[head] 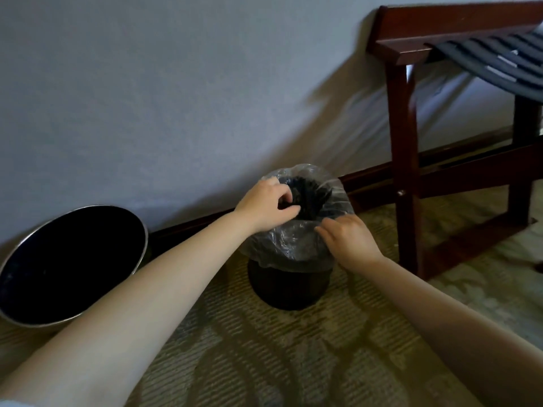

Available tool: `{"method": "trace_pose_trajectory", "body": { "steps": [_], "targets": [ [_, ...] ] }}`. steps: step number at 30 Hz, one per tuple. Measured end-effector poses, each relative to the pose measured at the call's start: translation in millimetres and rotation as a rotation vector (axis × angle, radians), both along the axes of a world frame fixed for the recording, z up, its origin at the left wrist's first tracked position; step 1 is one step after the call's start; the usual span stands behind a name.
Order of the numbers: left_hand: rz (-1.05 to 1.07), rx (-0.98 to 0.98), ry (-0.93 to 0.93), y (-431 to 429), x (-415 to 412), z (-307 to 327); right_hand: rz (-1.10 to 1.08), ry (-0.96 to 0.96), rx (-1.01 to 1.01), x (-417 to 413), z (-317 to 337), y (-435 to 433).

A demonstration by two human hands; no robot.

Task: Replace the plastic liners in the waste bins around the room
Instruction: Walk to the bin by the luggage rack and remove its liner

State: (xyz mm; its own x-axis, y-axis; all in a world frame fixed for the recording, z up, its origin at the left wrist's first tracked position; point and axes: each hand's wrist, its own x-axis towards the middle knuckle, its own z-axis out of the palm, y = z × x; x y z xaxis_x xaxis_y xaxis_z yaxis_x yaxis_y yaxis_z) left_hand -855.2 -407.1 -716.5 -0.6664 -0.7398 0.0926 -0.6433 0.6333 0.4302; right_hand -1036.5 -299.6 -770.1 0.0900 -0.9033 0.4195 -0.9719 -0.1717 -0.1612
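Fingers [325,230] of the right hand [351,242]: narrow, pinching the clear liner [288,245] where it folds over the near-right side of the rim of the small black bin [289,286].

The bin stands upright on the patterned carpet [264,348], with its mouth facing up. The liner's skirt hangs loosely outside, partway down the bin wall.

Left hand [264,207]: on the far-left side of the bin's rim. Its fingers [286,198] curl over the edge into the mouth and appear to hold liner film there.

Key relation: the hands sit roughly opposite each other across the mouth, right nearer. Judgement: the liner is being seated, and slack remains to tuck down.

Left of the bin is a larger metal-rimmed bin [67,265], tilted and unlined. Right of it is a wooden luggage rack [402,171]. Behind it is the wall [176,98].
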Motion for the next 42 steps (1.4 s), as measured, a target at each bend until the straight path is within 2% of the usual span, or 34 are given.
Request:
{"method": "trace_pose_trajectory", "body": {
  "steps": [2,4,7,9,12,15,21,23,26,29,32,34,37,39,42],
  "targets": [
    [-0.093,0.171,-0.137,-2,-2,-1,-0.079,-0.13,0.034,-4,6,-5],
    [-0.12,0.258,-0.274,-2,-2,-9,-0.137,-0.256,0.062,-11,12,-9],
    [-0.006,0.266,-0.157,-7,-2,-14,-0.2,-0.312,0.077,-10,21,-11],
    [0.086,0.203,-0.066,-13,-4,-12,-0.212,-0.238,-0.037,-6,24,-10],
    [0.121,0.263,0.022,-17,-4,-8,-0.013,-0.034,-0.154,6,27,-5],
    [0.099,0.338,0.081,-16,-5,-8,0.115,0.142,-0.025,23,17,-3],
    [0.198,0.414,0.256,-18,-5,-8,0.016,0.165,0.085,33,7,-18],
    [0.23,0.45,0.285,-20,-4,-9,-0.009,0.189,0.048,33,7,-24],
    [0.247,0.328,0.187,-23,-4,-12,-0.011,0.079,-0.134,33,6,-31],
    [0.296,-0.042,0.042,-22,4,-2,0.052,-0.045,-0.122,29,19,-36],
    [0.217,-0.205,0.148,-9,15,17,0.074,-0.163,-0.075,24,39,-34],
    [0.135,-0.176,0.183,9,15,23,0.056,-0.237,-0.079,22,48,-31],
    [0.064,-0.048,0.108,30,2,18,-0.008,-0.326,-0.068,22,54,-31],
    [0.072,0.036,0.067,31,-9,10,-0.07,-0.397,-0.046,20,61,-30],
    [0.135,0.219,0.116,27,-17,0,-0.128,-0.552,-0.009,15,68,-28]
  ]
}}
